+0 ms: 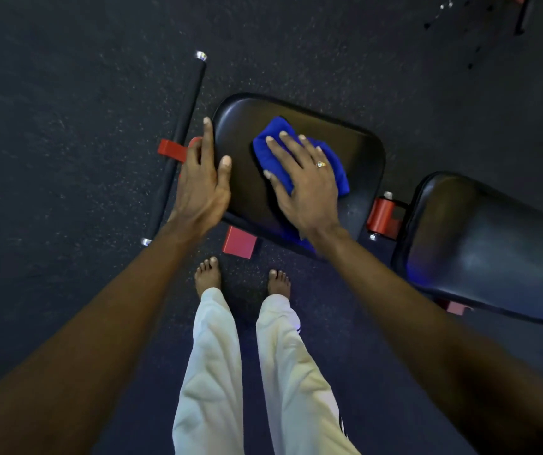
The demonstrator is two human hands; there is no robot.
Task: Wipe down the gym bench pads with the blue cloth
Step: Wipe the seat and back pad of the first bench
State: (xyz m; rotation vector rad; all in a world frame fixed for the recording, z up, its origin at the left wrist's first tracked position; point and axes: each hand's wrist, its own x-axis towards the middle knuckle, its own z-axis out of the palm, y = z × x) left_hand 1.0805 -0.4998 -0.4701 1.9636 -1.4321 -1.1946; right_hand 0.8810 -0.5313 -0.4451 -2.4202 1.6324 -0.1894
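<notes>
A black seat pad (358, 159) of the gym bench lies below me, with the longer back pad (493, 244) to its right. The folded blue cloth (271, 139) rests on the seat pad. My right hand (306, 185) lies flat on the cloth with fingers spread, pressing it onto the pad. My left hand (204, 182) grips the seat pad's left edge, thumb on top and fingers down its side.
A black floor bar (181, 139) with chrome end caps runs along the left of the seat. Red frame parts (382, 218) join the two pads, and a red block (239, 243) shows under the seat. My bare feet (208, 274) stand on dark speckled floor.
</notes>
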